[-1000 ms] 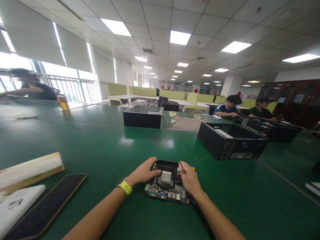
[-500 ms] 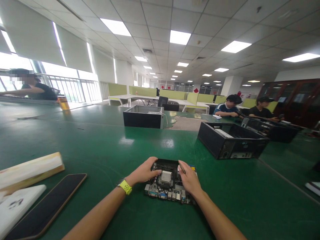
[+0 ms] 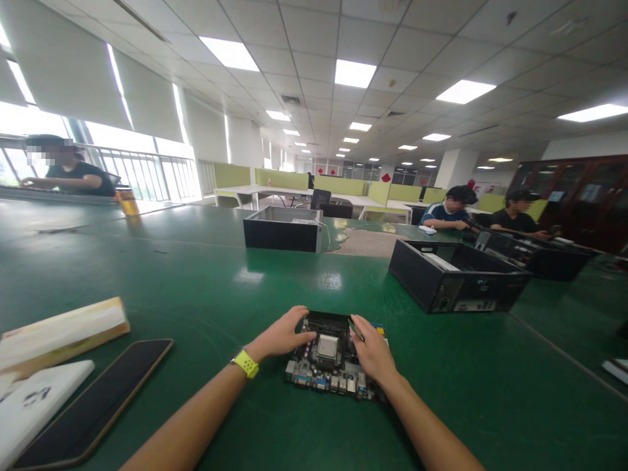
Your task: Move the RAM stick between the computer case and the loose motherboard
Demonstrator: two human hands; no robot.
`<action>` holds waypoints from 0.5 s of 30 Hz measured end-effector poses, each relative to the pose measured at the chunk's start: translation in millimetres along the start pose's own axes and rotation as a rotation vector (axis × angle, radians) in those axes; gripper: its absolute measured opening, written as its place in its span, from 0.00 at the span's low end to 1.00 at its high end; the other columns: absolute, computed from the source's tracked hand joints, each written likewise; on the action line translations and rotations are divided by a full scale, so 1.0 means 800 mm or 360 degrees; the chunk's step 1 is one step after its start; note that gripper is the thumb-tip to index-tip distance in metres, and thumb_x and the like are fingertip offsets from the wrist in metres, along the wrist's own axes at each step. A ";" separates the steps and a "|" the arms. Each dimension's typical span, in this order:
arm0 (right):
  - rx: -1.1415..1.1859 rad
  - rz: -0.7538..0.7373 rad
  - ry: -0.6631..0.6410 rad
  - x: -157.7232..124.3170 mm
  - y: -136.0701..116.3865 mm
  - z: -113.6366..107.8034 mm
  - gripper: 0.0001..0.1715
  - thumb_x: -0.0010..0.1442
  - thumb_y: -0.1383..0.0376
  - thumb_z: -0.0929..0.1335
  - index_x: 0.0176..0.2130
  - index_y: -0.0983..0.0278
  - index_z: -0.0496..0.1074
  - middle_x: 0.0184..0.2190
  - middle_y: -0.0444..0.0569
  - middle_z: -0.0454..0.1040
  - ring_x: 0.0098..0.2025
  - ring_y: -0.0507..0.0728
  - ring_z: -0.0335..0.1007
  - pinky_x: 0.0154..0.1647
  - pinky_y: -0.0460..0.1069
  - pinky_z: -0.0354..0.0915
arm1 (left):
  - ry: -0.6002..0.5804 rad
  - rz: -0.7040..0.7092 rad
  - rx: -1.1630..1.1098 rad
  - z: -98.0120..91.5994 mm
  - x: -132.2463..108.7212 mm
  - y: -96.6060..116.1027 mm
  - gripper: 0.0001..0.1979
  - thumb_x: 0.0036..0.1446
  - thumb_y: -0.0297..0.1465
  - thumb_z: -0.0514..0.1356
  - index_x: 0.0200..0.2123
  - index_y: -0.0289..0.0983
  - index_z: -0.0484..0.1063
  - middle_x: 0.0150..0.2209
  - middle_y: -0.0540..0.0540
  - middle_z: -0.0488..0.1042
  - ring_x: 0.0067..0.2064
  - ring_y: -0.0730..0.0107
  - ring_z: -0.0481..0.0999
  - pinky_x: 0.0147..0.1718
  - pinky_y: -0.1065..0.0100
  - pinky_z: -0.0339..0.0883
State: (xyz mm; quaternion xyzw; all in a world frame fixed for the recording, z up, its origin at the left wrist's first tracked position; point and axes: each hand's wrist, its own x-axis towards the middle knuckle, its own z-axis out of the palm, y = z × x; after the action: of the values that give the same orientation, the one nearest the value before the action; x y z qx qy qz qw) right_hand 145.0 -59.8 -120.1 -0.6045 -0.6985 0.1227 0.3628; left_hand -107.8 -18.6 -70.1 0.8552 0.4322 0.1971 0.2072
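Note:
A motherboard [image 3: 307, 373] lies on the green tabletop in front of me, its row of ports facing my body. Near its middle sits a square silver processor [image 3: 328, 347]. My left hand [image 3: 280, 335], with a yellow-green watch band on the wrist, grips the board's left side, the thumb reaching in toward the processor. Over the right side rests my right hand [image 3: 371, 347], fingers closed around a thin dark piece [image 3: 356, 329], mostly hidden, whose kind I cannot make out.
An open computer case [image 3: 282, 234] stands farther back, and another black case [image 3: 456, 281] stands to the right. At left lie a dark phone-like slab [image 3: 98, 405], a white box [image 3: 46, 405] and a long pale box [image 3: 63, 330]. Co-workers sit at far left and far right.
The view has shifted very slightly. Both hands stay at the motherboard with almost the same hold. At far left, a co-worker's arm has drawn in.

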 end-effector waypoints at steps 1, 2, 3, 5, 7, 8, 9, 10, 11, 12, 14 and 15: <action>-0.0004 0.0007 0.0008 0.000 0.000 0.000 0.29 0.60 0.58 0.59 0.58 0.64 0.63 0.59 0.51 0.62 0.60 0.59 0.57 0.61 0.55 0.53 | 0.0000 0.0003 0.0008 0.000 0.000 -0.001 0.31 0.54 0.46 0.54 0.55 0.32 0.60 0.60 0.36 0.57 0.61 0.58 0.58 0.60 0.60 0.50; -0.0016 0.0015 0.0013 0.000 0.001 0.001 0.29 0.60 0.58 0.59 0.58 0.64 0.63 0.59 0.51 0.62 0.60 0.59 0.57 0.61 0.55 0.53 | 0.0004 0.0007 0.0017 -0.001 0.001 -0.002 0.31 0.54 0.46 0.54 0.55 0.32 0.60 0.60 0.36 0.58 0.61 0.58 0.58 0.60 0.60 0.50; -0.0029 0.0020 0.0019 0.000 0.002 0.001 0.29 0.60 0.58 0.58 0.58 0.64 0.63 0.59 0.51 0.62 0.60 0.59 0.57 0.61 0.55 0.53 | 0.0010 0.0008 0.0031 -0.001 0.001 -0.002 0.31 0.54 0.46 0.54 0.55 0.32 0.61 0.60 0.36 0.58 0.61 0.58 0.58 0.60 0.60 0.50; -0.0039 0.0024 0.0041 0.000 0.003 0.002 0.28 0.61 0.58 0.57 0.57 0.64 0.64 0.58 0.51 0.62 0.59 0.58 0.58 0.60 0.55 0.53 | 0.0047 -0.0001 0.0075 -0.004 0.002 0.000 0.30 0.54 0.45 0.54 0.54 0.31 0.62 0.59 0.35 0.58 0.60 0.57 0.58 0.60 0.60 0.51; -0.0029 0.0010 0.0058 0.000 0.004 0.003 0.27 0.61 0.58 0.57 0.57 0.63 0.64 0.58 0.50 0.63 0.58 0.58 0.59 0.60 0.54 0.54 | 0.0135 -0.0020 0.0147 -0.006 0.000 0.009 0.29 0.54 0.43 0.55 0.53 0.30 0.63 0.58 0.34 0.60 0.58 0.55 0.60 0.58 0.59 0.53; -0.0019 0.0002 0.0063 0.000 0.004 0.003 0.27 0.61 0.58 0.57 0.57 0.63 0.64 0.58 0.50 0.63 0.58 0.57 0.59 0.59 0.54 0.54 | 0.0187 -0.0023 0.0183 -0.006 -0.002 0.017 0.28 0.54 0.43 0.55 0.53 0.30 0.63 0.56 0.35 0.61 0.57 0.55 0.61 0.57 0.58 0.54; -0.0006 -0.0003 0.0070 0.000 0.003 0.003 0.27 0.61 0.57 0.57 0.56 0.62 0.65 0.57 0.50 0.63 0.58 0.57 0.59 0.59 0.53 0.55 | 0.0229 -0.0006 0.0213 -0.004 -0.005 0.028 0.26 0.54 0.42 0.55 0.52 0.32 0.64 0.55 0.36 0.62 0.56 0.54 0.62 0.56 0.57 0.55; 0.0011 -0.0002 0.0077 0.000 0.001 0.002 0.27 0.62 0.57 0.57 0.56 0.62 0.65 0.57 0.50 0.64 0.57 0.57 0.60 0.59 0.53 0.55 | 0.0244 0.0040 0.0233 -0.001 -0.009 0.041 0.24 0.54 0.41 0.56 0.51 0.34 0.65 0.54 0.37 0.64 0.55 0.55 0.63 0.55 0.57 0.56; 0.0033 0.0005 0.0089 0.000 -0.001 0.001 0.27 0.62 0.56 0.56 0.55 0.62 0.65 0.56 0.50 0.64 0.57 0.57 0.60 0.58 0.53 0.56 | 0.0224 0.0113 0.0240 0.004 -0.015 0.056 0.22 0.54 0.41 0.56 0.49 0.36 0.67 0.53 0.39 0.65 0.53 0.55 0.64 0.54 0.57 0.57; 0.0057 0.0017 0.0108 0.000 -0.004 -0.001 0.27 0.63 0.55 0.55 0.55 0.62 0.66 0.56 0.51 0.65 0.56 0.57 0.61 0.58 0.53 0.56 | 0.0172 0.0209 0.0238 0.010 -0.021 0.073 0.20 0.55 0.41 0.56 0.48 0.38 0.68 0.51 0.41 0.66 0.52 0.56 0.64 0.53 0.57 0.58; 0.0102 0.0043 0.0157 -0.001 -0.009 -0.004 0.27 0.63 0.54 0.54 0.53 0.62 0.67 0.53 0.51 0.67 0.54 0.56 0.63 0.56 0.52 0.57 | 0.0012 0.0413 0.0217 0.026 -0.036 0.106 0.18 0.55 0.43 0.56 0.46 0.41 0.69 0.49 0.44 0.69 0.51 0.57 0.65 0.52 0.58 0.58; 0.0119 0.0050 0.0182 -0.001 -0.010 -0.005 0.27 0.63 0.54 0.53 0.52 0.62 0.68 0.52 0.51 0.68 0.53 0.56 0.64 0.56 0.52 0.58 | -0.0070 0.0484 0.0207 0.035 -0.042 0.121 0.19 0.54 0.44 0.57 0.47 0.42 0.68 0.48 0.44 0.69 0.50 0.57 0.66 0.51 0.58 0.59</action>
State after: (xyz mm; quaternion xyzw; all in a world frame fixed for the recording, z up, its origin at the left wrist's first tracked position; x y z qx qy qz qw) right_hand 141.3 -63.6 -112.5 -0.6074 -0.6621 0.1197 0.4224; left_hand -48.3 -104.1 -47.9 0.9265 0.3049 0.1791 0.1284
